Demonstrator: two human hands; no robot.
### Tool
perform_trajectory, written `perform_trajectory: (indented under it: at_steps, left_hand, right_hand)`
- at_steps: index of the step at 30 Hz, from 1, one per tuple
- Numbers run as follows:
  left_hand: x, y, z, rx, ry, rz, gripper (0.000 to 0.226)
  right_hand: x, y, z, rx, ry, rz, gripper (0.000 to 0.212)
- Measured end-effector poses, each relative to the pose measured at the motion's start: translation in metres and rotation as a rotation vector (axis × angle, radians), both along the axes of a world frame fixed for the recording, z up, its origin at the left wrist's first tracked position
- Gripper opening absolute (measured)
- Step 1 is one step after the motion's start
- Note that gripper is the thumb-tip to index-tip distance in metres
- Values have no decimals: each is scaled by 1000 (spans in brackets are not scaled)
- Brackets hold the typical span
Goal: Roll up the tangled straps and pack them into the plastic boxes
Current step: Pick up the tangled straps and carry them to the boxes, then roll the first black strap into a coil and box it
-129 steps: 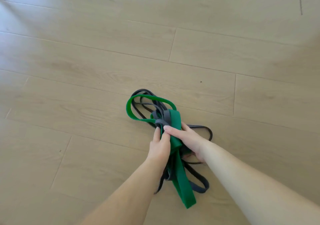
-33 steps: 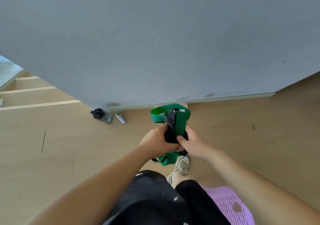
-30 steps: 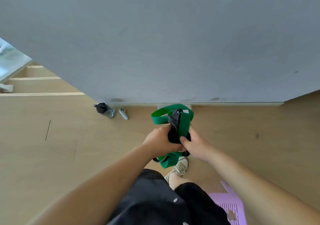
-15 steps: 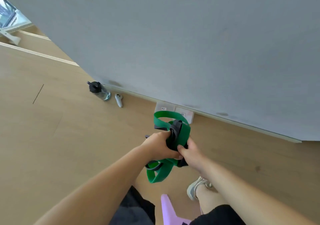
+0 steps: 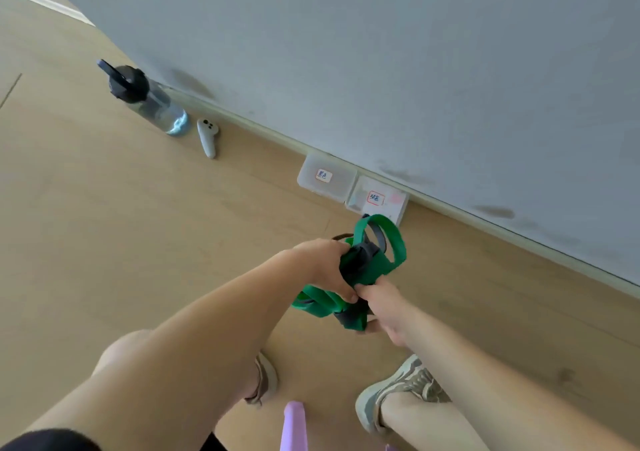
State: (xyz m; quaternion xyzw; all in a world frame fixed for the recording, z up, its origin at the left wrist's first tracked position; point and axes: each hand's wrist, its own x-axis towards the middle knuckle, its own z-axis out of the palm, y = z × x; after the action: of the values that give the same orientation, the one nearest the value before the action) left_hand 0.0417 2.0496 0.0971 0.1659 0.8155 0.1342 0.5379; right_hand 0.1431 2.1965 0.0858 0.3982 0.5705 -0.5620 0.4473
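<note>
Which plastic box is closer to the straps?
The right-hand box, with the red-bordered label; the strap bundle's green loop overlaps its near edge. The other box sits farther left.

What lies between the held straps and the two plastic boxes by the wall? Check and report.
Nothing visible. Both hands, left and right, hold the strap bundle just above bare floor in front of the plastic boxes. Both box lids look shut.

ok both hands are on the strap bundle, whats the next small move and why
Probably lower the bundle to the floor in front of the two plastic boxes by the wall and start pulling the green strap free of the dark one. The left hand and right hand both grip it, the straps look intertwined, and both lids look closed.
</note>
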Motion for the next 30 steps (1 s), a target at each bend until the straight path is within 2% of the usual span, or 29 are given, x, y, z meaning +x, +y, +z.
perform_trajectory:
  at_steps: [3,6,8,11,17,22,24,26,30]
  left_hand:
    - [6,-5,-78,-2,-49,11,97]
    - [7,-14,-142,-1,-66,71,117]
    - [6,-22,-176,2,-56,138,123]
    - [8,-37,-212,12,35,246,122]
    - [15,-55,-226,-21,315,398,99]
    - [19,-49,-229,-82,524,218,61]
    - [20,-49,-236,-94,529,186,49]
    - [22,-52,-245,-118,447,221,42]
    - [15,-57,-252,-211,407,227,29]
  right_hand:
    - [5,-6,-80,-23,-70,-33,30]
    - [3,-3,-141,8,-87,-97,27]
    - [-3,2,-173,8,-79,-113,38]
    - [-11,10,-201,38,-44,-111,67]
    - [-10,18,-207,185,102,-85,67]
    - [-8,14,-213,308,192,296,44]
    - [-14,14,-219,335,212,319,36]
    - [-20,13,-226,317,216,285,33]
    - [-37,9,-235,320,277,288,35]
